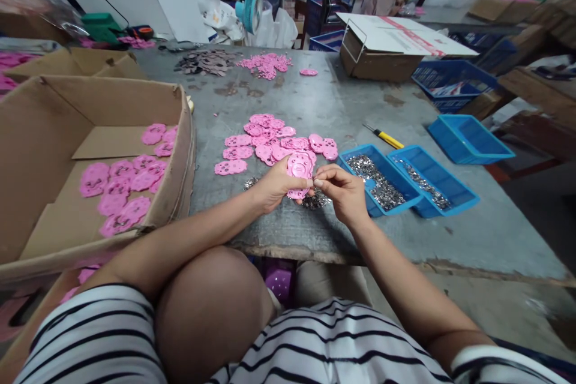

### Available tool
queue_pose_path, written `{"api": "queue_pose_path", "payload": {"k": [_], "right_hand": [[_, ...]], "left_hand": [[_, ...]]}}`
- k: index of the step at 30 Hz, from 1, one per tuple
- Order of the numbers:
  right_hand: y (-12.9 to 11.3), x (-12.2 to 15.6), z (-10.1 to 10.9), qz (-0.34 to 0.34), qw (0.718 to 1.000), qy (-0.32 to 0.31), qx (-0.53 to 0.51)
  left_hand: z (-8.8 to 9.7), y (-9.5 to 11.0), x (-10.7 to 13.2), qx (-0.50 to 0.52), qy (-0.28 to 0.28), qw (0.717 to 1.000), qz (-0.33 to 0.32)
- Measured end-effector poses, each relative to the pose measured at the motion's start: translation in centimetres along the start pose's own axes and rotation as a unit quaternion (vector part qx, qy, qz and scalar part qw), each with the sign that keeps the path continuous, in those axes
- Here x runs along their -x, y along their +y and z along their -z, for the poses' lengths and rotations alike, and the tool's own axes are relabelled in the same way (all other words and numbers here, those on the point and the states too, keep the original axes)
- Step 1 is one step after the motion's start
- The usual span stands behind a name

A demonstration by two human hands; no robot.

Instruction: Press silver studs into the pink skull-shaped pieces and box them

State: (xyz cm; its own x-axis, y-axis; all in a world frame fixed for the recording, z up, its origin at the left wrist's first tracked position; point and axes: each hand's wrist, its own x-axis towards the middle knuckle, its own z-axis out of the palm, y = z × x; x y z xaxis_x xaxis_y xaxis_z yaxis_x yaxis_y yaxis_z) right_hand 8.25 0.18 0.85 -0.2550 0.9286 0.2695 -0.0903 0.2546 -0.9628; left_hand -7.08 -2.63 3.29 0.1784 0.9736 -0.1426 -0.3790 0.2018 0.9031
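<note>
My left hand [279,185] is closed on a pink plastic plate [299,167] with a scalloped edge, its thumb lying across the lower part. My right hand [342,191] pinches at the plate's right edge, fingertips against the left thumb; whatever sits between them is too small to make out. Beneath the hands lies a small heap of shiny metal pieces [316,199], partly hidden. Just beyond, several similar pink plates [265,132] are spread in a loose pile. To the right, a blue tray [402,207] and another blue tray [459,207] hold small metal parts.
On the left stands a cardboard box [186,150] with pink plates inside. A yellow-handled screwdriver [387,139] lies behind the trays. Farther back are dark flat pieces [207,62], small pink parts [265,65] and a carton [382,65]. A third blue tray [470,139] stands right.
</note>
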Motion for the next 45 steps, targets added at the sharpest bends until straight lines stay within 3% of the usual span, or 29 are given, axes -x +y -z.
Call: {"api": "queue_pose_path", "payload": {"k": [12,19,27,39,45], "right_hand": [[0.1,0.2,-0.2,0.038,0.999,-0.004,0.010],[0.3,0.3,-0.9,-0.023,0.998,0.008,-0.066],[0.0,0.7,-2.0,-0.084,0.977,0.025,-0.194],[-0.1,1.0,-1.8,0.006,0.982,0.011,-0.188],[-0.2,0.9,-2.0,0.016,0.983,0.002,-0.183]], "left_hand": [[0.0,0.2,0.6,0.029,0.003,0.999,0.027],[0.0,0.4,0.7,0.021,0.015,1.000,0.010],[-0.3,0.7,0.8,0.006,0.019,0.999,-0.034],[-0.5,1.0,1.5,0.008,0.004,0.999,-0.049],[-0.5,1.1,1.6,0.009,0.028,0.997,-0.069]]}}
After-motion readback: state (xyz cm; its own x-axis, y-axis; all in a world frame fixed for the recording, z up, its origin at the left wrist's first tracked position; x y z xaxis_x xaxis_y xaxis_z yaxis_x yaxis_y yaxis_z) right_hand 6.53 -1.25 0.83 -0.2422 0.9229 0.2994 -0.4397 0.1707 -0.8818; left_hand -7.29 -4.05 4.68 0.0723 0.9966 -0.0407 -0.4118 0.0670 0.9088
